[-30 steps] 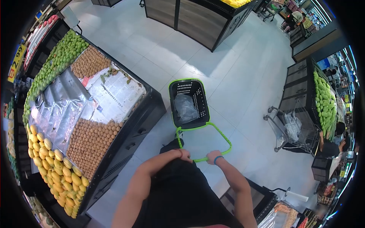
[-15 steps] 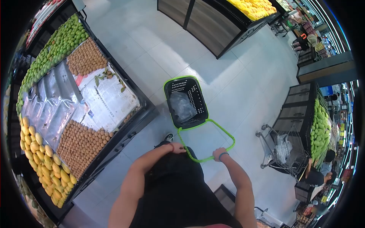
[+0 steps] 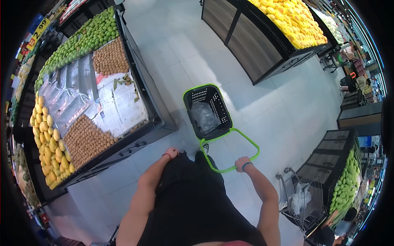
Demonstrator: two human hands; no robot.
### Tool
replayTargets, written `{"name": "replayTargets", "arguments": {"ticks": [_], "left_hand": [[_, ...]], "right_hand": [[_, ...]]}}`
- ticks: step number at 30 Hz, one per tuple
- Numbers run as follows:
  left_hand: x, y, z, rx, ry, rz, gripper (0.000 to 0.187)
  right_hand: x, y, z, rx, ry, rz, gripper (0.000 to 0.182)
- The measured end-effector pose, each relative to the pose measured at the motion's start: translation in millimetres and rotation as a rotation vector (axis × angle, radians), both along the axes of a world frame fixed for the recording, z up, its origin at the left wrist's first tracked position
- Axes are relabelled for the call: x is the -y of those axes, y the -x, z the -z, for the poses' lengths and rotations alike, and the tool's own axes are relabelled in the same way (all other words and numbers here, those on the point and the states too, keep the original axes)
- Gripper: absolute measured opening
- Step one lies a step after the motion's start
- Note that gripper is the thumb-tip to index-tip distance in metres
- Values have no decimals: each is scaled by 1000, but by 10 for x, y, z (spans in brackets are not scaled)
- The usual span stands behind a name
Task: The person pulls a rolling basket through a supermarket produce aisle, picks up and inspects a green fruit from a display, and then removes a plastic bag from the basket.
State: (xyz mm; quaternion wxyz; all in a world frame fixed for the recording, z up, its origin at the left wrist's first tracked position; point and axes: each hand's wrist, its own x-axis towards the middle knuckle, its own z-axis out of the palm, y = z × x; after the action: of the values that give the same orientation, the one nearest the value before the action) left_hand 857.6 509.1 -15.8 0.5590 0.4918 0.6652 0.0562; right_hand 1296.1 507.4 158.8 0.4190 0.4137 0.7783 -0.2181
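Observation:
My right hand [image 3: 243, 163] is closed round the green handle [image 3: 256, 144] of a black shopping basket [image 3: 227, 112] with a green rim. Inside the basket lies a clear plastic bag [image 3: 205, 117]. My left hand [image 3: 172, 153] hangs beside the dark clothing at my left hip, with a red band at the wrist. It is away from the handle; its fingers look curled, and what they hold, if anything, is too small to make out.
A produce stand [image 3: 154, 123] with green fruit, small brown fruit and yellow mangoes stands at the left. Ahead right is a stand of yellow fruit [image 3: 287, 20]. A wire cart [image 3: 305, 205] and green vegetables [image 3: 344, 184] are at the right, near other people.
My left hand has moved left, away from the basket handle. The basket stays in my right hand as the stands shift in view and a shoe shows in a new place.

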Motion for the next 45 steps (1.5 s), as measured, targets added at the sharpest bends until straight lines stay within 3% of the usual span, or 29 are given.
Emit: {"name": "replayTargets", "arguments": {"ticks": [9,19,25,32,40,45], "left_hand": [[-187,-530,-317,-230,-222,-88,31],[-312,-613,-292,-199,-79,-257,27],[-929,-696,-137,-1,-90,-377,26],[-1686,-639,-86,-79,12,-271,28],[-2006,-396,28,31,-9,-323,30],[-2006,-288,-34,-146,32,-369,31]], "right_hand": [[-897,-588,40,-4,-39,-140,22],[-1870,-587,62,-23,-138,-210,22],[-2368,-373,119,-6,-178,-240,18],[-3025,-51,139,-25,-238,-289,15],[-3625,549,19,-21,-219,-297,15],[-3917,770,94,-86,-196,-332,15]]}}
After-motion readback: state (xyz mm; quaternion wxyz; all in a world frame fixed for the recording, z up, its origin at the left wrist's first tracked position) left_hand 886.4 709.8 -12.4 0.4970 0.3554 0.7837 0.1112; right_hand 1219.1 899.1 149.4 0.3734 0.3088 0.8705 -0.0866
